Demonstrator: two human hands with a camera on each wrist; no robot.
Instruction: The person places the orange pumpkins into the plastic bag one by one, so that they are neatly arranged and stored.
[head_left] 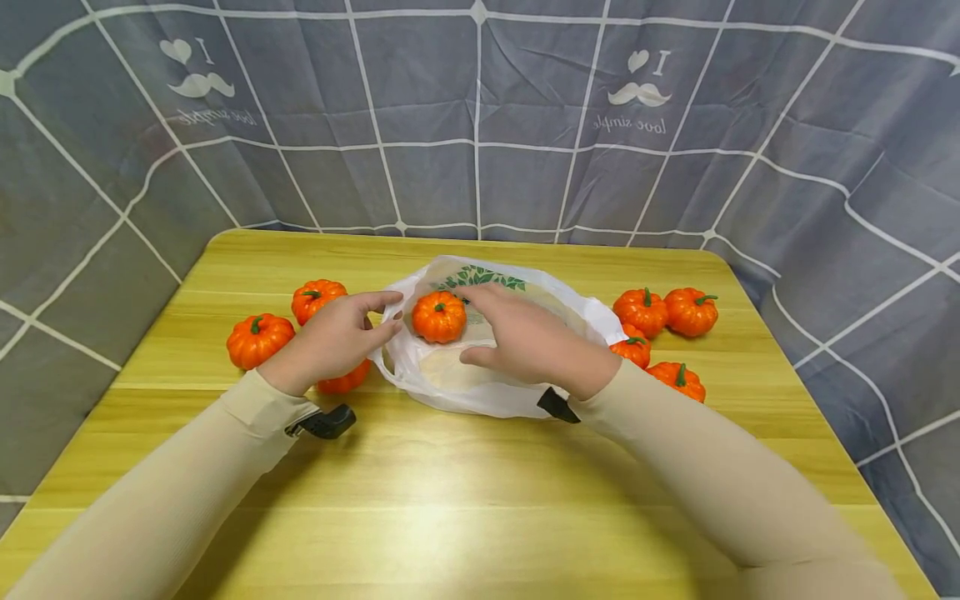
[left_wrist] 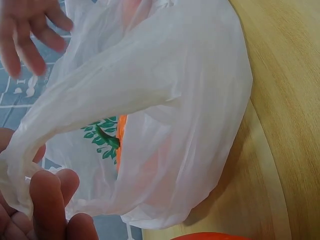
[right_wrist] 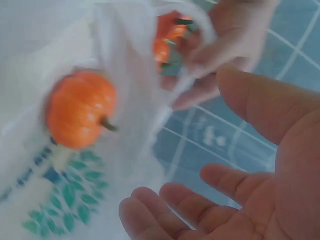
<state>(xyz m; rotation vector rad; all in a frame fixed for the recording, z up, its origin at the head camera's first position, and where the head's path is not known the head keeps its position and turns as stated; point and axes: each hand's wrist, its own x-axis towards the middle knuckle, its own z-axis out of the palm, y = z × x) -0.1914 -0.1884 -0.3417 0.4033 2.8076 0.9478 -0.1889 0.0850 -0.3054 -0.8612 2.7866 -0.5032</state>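
Note:
A white plastic bag (head_left: 491, 402) with a green leaf print lies on the table, its mouth spread toward me. Inside it, near its left end, sits a small orange pumpkin (head_left: 439, 317) with a green stem. My left hand (head_left: 333, 337) pinches the bag's handle loop (left_wrist: 22, 165) between thumb and fingers. Over the middle of the bag hovers my right hand (head_left: 525, 333), its fingers (right_wrist: 210, 210) apart and relaxed, with nothing in them. In the right wrist view the pumpkin lies on the bag's plastic, beside the printed leaves.
Left of the bag, several pumpkins (head_left: 260, 340) stand around my left hand, one partly hidden beneath it. More pumpkins (head_left: 691, 312) are grouped to the right, near my right forearm. A grey checked cloth (head_left: 427, 183) hangs behind the wooden table (head_left: 420, 517).

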